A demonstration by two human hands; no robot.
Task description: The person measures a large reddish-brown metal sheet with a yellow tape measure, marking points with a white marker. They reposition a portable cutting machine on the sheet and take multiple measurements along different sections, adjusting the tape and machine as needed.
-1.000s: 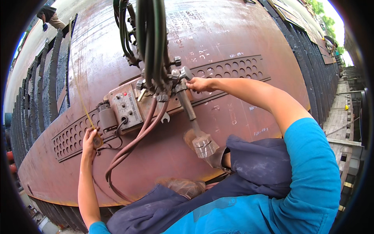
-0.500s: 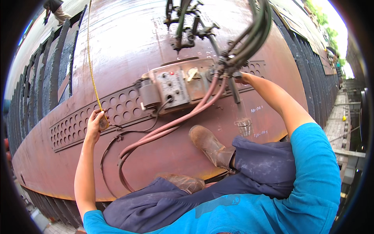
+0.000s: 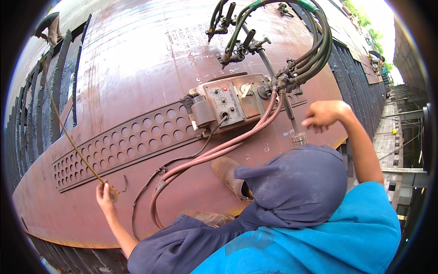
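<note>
My left hand (image 3: 106, 197) is closed around the round case of a tape measure (image 3: 113, 195) at the lower left. Its yellow blade (image 3: 73, 141) runs up past the perforated track to the plate's left edge. My right hand (image 3: 325, 115) hangs in the air right of the cutting machine (image 3: 235, 98), fingers loosely bent and apart, with nothing visible in them. The machine stands on the perforated metal track (image 3: 123, 139), with knobs and a lever on its face. Two torches (image 3: 233, 55) hang from its crossbar (image 3: 265, 59). Below my right hand is a small ribbed metal piece (image 3: 299, 139).
Reddish hoses (image 3: 214, 156) and a thin cable cross the steel plate (image 3: 137, 73) in front of my boots. Dark hoses (image 3: 321, 55) loop at the upper right. Upright slats (image 3: 66, 68) flank the plate. Another person (image 3: 51, 28) is at the far left.
My right hand has left the machine's right end and lifted toward me. My left hand has moved nearer with the tape measure. The machine stands farther right along the track.
</note>
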